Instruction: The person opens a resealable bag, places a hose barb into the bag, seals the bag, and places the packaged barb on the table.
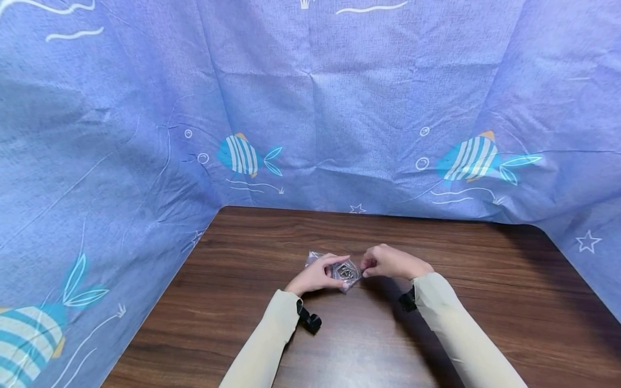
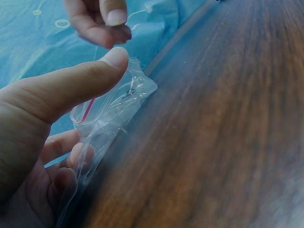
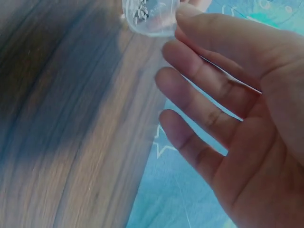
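Note:
My left hand (image 1: pixel 321 274) holds a clear zip bag (image 1: pixel 356 265) low over the wooden table, with the thumb on one side and the fingers on the other. Small shiny metal pieces (image 1: pixel 346 272) lie in the bag; their exact kind is too small to make out. A red zip line (image 2: pixel 87 111) shows near the left thumb in the left wrist view. Just right of the bag is my right hand (image 1: pixel 390 262), its thumb and forefinger tips close together. Its other fingers (image 3: pixel 190 90) are loosely bent. Whether something tiny sits between the right fingertips is hidden.
A brown wood-grain table (image 1: pixel 271 231) spreads around both hands. Blue cloth with fish prints (image 1: pixel 310 108) hangs behind the table and along its sides. Each sleeve cuff carries a black wrist strap (image 1: pixel 310 321).

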`<state>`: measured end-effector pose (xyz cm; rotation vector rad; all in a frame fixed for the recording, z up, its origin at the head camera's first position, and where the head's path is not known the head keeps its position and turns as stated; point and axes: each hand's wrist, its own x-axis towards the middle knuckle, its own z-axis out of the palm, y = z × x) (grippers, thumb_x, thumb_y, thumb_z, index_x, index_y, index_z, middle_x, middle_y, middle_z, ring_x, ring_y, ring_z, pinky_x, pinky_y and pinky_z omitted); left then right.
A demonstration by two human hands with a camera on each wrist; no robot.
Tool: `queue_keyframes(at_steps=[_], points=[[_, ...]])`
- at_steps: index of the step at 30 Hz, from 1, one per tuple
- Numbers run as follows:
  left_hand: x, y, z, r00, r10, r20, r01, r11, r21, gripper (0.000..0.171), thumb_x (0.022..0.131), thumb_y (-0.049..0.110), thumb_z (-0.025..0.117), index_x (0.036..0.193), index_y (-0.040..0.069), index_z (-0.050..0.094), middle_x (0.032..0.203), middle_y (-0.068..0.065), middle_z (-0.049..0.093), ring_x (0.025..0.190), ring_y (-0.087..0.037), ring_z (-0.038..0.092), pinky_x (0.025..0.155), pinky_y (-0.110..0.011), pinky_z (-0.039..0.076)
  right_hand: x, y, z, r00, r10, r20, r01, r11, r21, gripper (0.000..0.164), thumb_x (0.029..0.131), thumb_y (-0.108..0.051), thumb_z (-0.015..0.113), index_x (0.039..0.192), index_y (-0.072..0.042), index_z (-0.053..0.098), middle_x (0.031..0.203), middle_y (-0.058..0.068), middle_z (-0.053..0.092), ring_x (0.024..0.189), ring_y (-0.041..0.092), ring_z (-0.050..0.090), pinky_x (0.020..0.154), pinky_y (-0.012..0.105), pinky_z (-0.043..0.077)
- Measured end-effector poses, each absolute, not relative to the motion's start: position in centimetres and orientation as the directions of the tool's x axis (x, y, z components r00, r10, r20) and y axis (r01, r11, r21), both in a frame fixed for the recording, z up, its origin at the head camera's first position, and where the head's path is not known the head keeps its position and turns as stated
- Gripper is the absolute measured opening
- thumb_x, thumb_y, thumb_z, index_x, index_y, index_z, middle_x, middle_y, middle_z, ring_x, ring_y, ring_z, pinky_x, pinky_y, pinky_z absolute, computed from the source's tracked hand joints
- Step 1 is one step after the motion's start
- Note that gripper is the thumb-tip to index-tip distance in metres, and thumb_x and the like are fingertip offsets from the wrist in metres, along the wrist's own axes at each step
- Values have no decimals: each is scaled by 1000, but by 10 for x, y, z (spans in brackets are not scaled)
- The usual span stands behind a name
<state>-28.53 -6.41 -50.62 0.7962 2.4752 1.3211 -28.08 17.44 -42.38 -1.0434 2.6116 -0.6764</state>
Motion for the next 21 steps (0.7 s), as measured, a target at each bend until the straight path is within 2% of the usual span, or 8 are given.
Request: queue_keyframes(at_steps=[12, 21], points=[[-286, -64, -507, -826, 561, 56, 355, 441, 825, 69, 78, 28, 81, 140, 23, 52, 121, -1, 55, 67, -5, 46, 62, -19, 41, -272, 208, -422, -724, -677, -133, -548, 681, -485, 11, 77, -17, 78, 85, -11, 73, 79, -10, 68, 71, -2, 57, 69, 21, 48], [-285, -64, -507, -823, 565, 58, 367, 450, 814, 69, 78, 30, 81, 140, 23, 52, 120, 0, 55, 64, -4, 43, 61, -18, 39, -265, 227, -425, -714, -678, -176, -532, 688, -493, 10, 74, -12, 79, 82, -12, 73, 77, -11, 68, 69, -4, 56, 65, 19, 48]])
